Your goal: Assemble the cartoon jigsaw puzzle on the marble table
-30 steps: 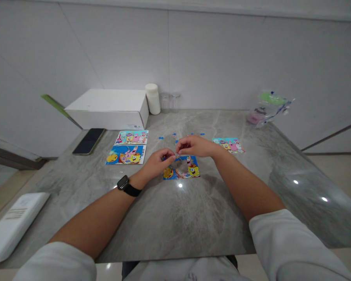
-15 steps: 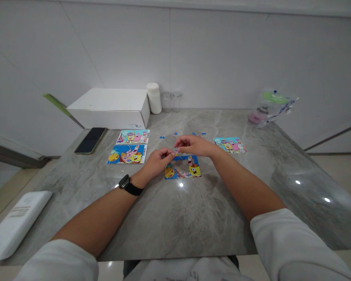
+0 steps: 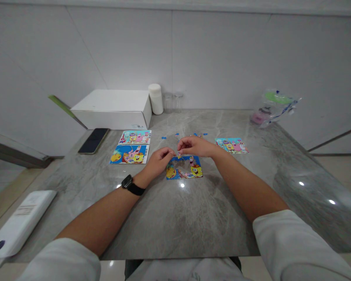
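Note:
A small jigsaw puzzle (image 3: pixel 184 175) with a cartoon picture lies on the table before me, its border pieces joined around an open middle. My right hand (image 3: pixel 196 146) is closed in a pinch above its top edge, with a small puzzle piece (image 3: pixel 179 155) at the fingertips. Just left of that piece, my left hand (image 3: pixel 160 160) has thumb and forefinger together at the puzzle's upper left corner; what they grip, if anything, is too small to make out. Beyond my hands lie several loose puzzle pieces (image 3: pixel 164 137), partly hidden by the right hand.
Two cartoon picture cards (image 3: pixel 129 154) lie on the left, and another card (image 3: pixel 231 145) on the right. Farther off are a phone (image 3: pixel 93 141), a white box (image 3: pixel 111 113), a white bottle (image 3: pixel 156 99), clear glasses (image 3: pixel 178 103) and a plastic bag (image 3: pixel 273 109). A white device (image 3: pixel 23 222) is at near left.
The whole view has shifted slightly. My right hand's fingertips have come down a little with the piece, close to the puzzle's top edge. The left hand stays beside it.

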The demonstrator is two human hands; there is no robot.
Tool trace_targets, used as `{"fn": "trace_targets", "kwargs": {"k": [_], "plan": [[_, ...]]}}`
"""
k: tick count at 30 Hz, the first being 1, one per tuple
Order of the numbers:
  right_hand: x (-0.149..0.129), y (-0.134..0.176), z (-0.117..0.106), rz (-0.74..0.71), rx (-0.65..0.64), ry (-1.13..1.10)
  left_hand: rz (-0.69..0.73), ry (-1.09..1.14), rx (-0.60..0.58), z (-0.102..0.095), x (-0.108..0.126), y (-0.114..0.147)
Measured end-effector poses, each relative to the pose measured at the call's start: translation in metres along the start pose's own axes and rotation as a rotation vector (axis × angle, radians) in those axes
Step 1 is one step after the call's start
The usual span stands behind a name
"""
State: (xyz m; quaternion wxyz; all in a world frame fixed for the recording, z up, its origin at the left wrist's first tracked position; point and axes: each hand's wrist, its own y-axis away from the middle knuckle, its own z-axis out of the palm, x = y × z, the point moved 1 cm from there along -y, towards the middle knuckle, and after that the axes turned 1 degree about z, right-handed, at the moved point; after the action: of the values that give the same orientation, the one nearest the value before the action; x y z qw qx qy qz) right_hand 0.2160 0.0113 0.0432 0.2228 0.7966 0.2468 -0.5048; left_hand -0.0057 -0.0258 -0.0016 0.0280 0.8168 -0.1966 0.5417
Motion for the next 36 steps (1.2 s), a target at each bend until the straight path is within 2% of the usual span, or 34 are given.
{"fn": "trace_targets", "kwargs": {"k": [10, 25, 36], "plan": [[0.0044, -0.0002, -0.0011, 0.001, -0.029, 0.032, 0.083, -0.134, -0.06, 0.0004, 0.0042, 0.0023], [-0.0004, 0.0007, 0.0024, 0.012, -0.032, 0.089, 0.076, -0.135, -0.08, 0.0019, 0.0037, 0.0024], [0.0002, 0.0036, -0.0061, -0.018, 0.032, 0.164, 0.057, -0.158, -0.084, 0.003, 0.0041, 0.0021]]}}
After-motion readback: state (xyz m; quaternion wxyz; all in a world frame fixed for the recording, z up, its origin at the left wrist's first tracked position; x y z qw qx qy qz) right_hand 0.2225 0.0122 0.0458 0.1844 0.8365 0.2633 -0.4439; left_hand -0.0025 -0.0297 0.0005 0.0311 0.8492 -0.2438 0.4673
